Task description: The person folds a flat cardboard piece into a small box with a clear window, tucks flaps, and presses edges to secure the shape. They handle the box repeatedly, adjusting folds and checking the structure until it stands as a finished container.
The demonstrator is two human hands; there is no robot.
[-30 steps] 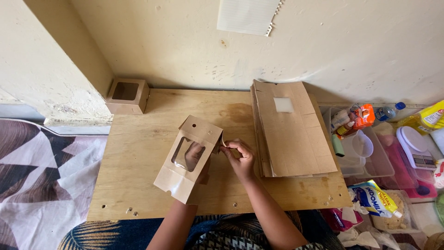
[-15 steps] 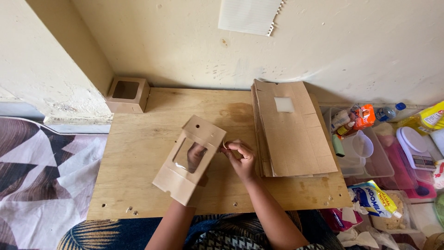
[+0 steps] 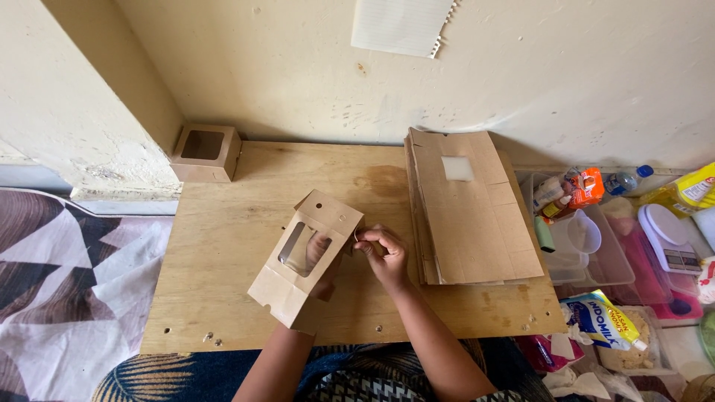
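over the plywood board (image 3: pixel 223 246), left hand (image 3: pixel 319 257) grips a flat kraft window-box (image 3: pixel 305 257); right hand (image 3: pixel 383 257) pinches its edge.

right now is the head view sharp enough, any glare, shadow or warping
Head view: soft, even daylight with no hard glare; the window box and right hand are reasonably sharp; the left hand shows only dimly through the film window; wide-angle bending curves the wooden board's edges; faint shadow under the flat cardboard stack.
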